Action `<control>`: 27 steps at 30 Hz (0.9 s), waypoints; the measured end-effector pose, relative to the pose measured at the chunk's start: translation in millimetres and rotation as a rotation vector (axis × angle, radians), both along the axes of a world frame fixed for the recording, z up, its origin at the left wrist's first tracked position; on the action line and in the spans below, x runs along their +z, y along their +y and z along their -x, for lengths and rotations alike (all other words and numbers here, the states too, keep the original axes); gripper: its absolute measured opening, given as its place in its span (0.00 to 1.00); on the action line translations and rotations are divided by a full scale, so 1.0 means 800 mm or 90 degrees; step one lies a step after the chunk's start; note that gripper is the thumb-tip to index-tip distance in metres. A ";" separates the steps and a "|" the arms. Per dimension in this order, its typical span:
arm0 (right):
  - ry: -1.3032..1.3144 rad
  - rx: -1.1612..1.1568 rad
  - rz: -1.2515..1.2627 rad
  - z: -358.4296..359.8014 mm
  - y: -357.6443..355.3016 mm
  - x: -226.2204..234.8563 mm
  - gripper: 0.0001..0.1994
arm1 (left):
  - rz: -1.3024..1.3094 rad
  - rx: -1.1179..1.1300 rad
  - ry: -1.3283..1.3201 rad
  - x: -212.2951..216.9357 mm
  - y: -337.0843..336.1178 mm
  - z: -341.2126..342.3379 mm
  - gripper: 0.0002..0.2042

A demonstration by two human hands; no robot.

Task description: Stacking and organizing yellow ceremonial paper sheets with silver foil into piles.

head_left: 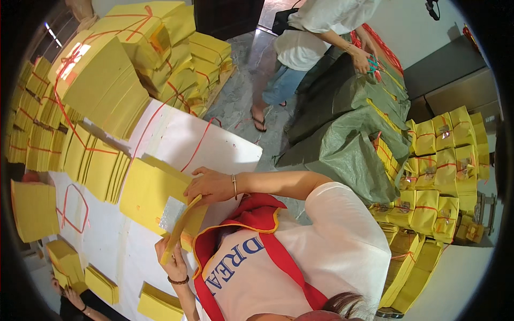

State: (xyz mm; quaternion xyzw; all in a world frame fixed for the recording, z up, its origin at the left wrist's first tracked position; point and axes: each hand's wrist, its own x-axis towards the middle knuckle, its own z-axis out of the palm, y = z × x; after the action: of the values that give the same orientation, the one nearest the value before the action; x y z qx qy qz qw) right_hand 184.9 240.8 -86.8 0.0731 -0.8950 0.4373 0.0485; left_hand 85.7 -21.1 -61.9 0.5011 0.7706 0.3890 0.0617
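Note:
Both my hands hold a thin bundle of yellow paper sheets (182,227), tilted on edge over the white table. My left hand (172,258), with a dark beaded bracelet, is closed around its lower end. My right hand (211,184), with a metal bangle, grips the upper end, fingers bent over the edge. Just beyond the bundle, a thicker yellow paper stack (147,187) lies on the table. A silvery clear packet (172,213) shows beside the bundle; whether it rests on the stack cannot be made out.
On the white table (230,145) are tall yellow stacks (101,80) tied with red string (201,144). A co-worker's hands (68,293) touch a stack at lower left. Another person (326,32) holds teal-handled scissors (373,63) over green sacks (348,144). Tied bundles (436,176) fill the right.

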 end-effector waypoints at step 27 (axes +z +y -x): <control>-0.038 -0.006 0.062 -0.002 0.004 0.023 0.10 | 0.017 0.093 -0.075 0.001 -0.013 -0.012 0.08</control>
State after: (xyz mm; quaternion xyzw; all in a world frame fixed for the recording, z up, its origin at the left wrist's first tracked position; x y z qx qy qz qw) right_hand 186.3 244.0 -68.1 0.0536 -0.8741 0.4819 0.0274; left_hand 95.1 -31.7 -61.3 0.4188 0.8053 0.4108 0.0854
